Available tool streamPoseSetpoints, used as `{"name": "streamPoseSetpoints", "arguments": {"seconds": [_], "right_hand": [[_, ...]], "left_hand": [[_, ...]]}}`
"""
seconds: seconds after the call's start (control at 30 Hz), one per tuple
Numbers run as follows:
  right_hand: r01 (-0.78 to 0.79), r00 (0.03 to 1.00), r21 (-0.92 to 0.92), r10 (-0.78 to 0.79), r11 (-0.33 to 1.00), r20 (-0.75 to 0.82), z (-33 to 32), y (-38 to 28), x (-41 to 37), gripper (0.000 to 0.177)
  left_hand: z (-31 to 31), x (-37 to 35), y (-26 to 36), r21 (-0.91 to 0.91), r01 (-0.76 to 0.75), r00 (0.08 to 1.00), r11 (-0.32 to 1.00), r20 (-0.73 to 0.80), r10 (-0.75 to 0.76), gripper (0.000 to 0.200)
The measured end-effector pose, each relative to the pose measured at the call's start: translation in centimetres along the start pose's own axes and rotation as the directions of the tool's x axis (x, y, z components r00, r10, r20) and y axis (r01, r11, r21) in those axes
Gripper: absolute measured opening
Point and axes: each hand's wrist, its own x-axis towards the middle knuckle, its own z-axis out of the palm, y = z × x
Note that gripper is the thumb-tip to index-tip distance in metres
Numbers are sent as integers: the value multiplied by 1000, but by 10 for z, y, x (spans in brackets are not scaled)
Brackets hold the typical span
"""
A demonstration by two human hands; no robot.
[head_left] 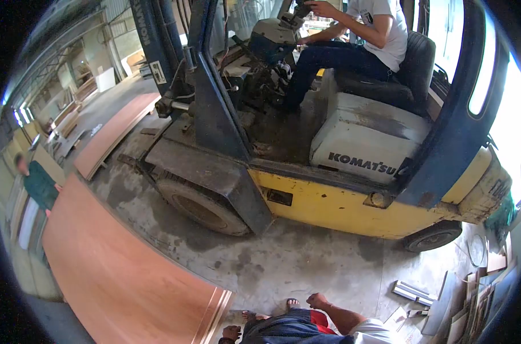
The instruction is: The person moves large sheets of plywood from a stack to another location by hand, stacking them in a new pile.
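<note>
My left hand hangs low beside the near edge of a stack of reddish plywood sheets, its fingers loosely curled with nothing visible in them. Something dark is at that wrist. My right hand is held out over the concrete floor, closed, with nothing showing in it. In front of me stands a yellow and blue Komatsu forklift. A person in a white shirt sits on its seat, hands at the controls.
Another person in a green shirt stands at the far side of the plywood. A second plywood stack lies beyond. The forklift's front wheel is near the sheets. Board offcuts and metal profiles lie at right.
</note>
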Motion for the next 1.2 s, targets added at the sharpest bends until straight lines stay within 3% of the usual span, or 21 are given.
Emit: {"name": "streamPoseSetpoints", "arguments": {"seconds": [0.03, 0.17, 0.47, 0.57, 0.87, 0.93, 0.97, 1.03, 1.07, 1.13, 1.2], "right_hand": [[-55, 998, 116, 54, 992, 14, 0, -2, 0, 23], [-203, 979, 198, 197, 959, 51, -1, -6, -2, 23], [181, 981, -55, -184, 982, -54, 2, 7, -8, 22], [94, 995, -80, -96, 992, -29, 1, 3, -10, 22], [152, 988, -90, -154, 984, -15, 6, 10, -3, 23], [227, 970, -270, -192, 936, 150, 13, 23, 10, 17], [229, 970, -271, -194, 935, 149, 12, 26, 12, 17], [-3, 991, -39, 9, 999, 136, 4, 13, 6, 21], [-3, 991, -40, 8, 999, 133, 3, 7, 6, 21], [-318, 936, 155, 284, 935, 210, -3, -1, 8, 21], [-250, 955, 96, 229, 964, 189, -10, -7, 2, 25]], "left_hand": [[0, 1, 0, 0, 0, 1000, 1000, 0, 0, 22], [1, 0, 0, -13, 55, 998, 998, 19, -55, 22], [5, -7, 5, -45, 87, 996, 995, 34, -86, 22], [5, -11, 8, -61, 99, 995, 993, 35, -97, 22], [8, -20, 16, -86, 123, 992, 989, 17, -122, 21], [8, -19, 12, -73, 107, 994, 992, 19, -106, 20], [8, -17, 10, -66, 101, 995, 993, 20, -100, 20], [9, -14, 8, -54, 90, 996, 994, 24, -89, 20], [10, -11, 7, -47, 83, 996, 995, 24, -82, 20], [14, -3, 9, -30, 74, 997, 997, 31, -73, 19], [19, 5, 19, -5, 66, 997, 998, 44, -66, 19]]}}
